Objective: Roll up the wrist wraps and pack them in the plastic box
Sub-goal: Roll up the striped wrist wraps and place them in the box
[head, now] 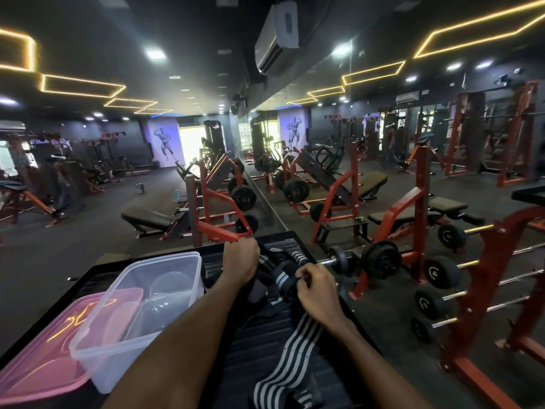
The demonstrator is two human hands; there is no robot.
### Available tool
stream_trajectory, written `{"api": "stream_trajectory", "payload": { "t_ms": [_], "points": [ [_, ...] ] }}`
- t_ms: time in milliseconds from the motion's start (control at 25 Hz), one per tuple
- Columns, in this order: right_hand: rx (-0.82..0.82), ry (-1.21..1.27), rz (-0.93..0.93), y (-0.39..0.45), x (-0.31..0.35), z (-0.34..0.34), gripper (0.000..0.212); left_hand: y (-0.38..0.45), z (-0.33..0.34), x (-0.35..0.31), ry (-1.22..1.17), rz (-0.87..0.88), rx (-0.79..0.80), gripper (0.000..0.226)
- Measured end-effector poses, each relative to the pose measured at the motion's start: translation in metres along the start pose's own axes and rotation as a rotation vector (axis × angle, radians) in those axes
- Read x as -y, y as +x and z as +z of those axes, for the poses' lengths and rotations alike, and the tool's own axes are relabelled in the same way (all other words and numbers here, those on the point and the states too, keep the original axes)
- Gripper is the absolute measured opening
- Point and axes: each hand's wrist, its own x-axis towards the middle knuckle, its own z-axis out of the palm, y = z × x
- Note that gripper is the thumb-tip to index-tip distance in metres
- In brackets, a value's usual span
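Observation:
Black wrist wraps with grey stripes lie on a dark ribbed table (259,343). A partly rolled wrist wrap (284,277) sits between my hands. My right hand (317,289) is closed on its near end, pinching the roll. My left hand (240,261) is closed over the far part of the wraps, near the table's back edge. Another striped wrap (290,358) lies unrolled toward me, under my right forearm. A clear plastic box (141,308) stands open and empty at the left.
A pink lid (41,358) lies flat beside the box at the left. Right of the table stands a red dumbbell rack (472,290) with several dumbbells. Benches and red machines fill the gym floor beyond, with a mirror wall behind.

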Motion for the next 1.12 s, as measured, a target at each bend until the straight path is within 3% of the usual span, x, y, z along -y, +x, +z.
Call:
{"api": "stream_trajectory", "payload": {
  "t_ms": [80,200,280,440,560,760,840,960,1080,1120],
  "points": [
    [-0.014,0.168,0.135,0.013,0.007,0.004,0.015,0.002,-0.008,0.003,-0.041,0.012,-0.141,0.024],
    [0.106,0.736,0.523,0.038,0.026,0.010,0.020,0.001,-0.023,0.001,-0.051,0.117,-0.348,0.018],
    [0.179,0.963,0.709,0.052,0.038,0.010,0.030,0.000,-0.031,-0.004,-0.046,0.205,-0.475,0.018],
    [0.126,1.250,0.800,0.068,0.060,0.001,0.022,-0.007,-0.038,-0.014,-0.127,0.454,-0.673,0.019],
    [0.025,1.406,0.787,0.072,0.076,-0.009,0.023,-0.026,-0.045,-0.015,-0.377,0.538,-0.504,0.024],
    [0.114,1.396,0.676,0.054,0.086,-0.013,0.026,-0.034,-0.060,-0.019,-0.968,0.015,-0.237,0.029],
    [0.123,1.201,0.529,0.050,0.081,-0.012,0.017,-0.036,-0.067,-0.022,-1.122,-0.087,-0.128,0.038],
    [0.097,0.772,0.394,0.043,0.077,-0.017,0.030,-0.041,-0.065,-0.023,-1.162,-0.199,0.030,0.041],
    [0.147,0.777,0.373,0.032,0.083,-0.022,0.033,-0.036,-0.061,-0.024,-1.274,-0.365,0.221,0.066],
    [0.185,0.784,0.382,0.029,0.085,-0.023,0.033,-0.036,-0.065,-0.024,-1.273,-0.378,0.278,0.061]
  ]
}}
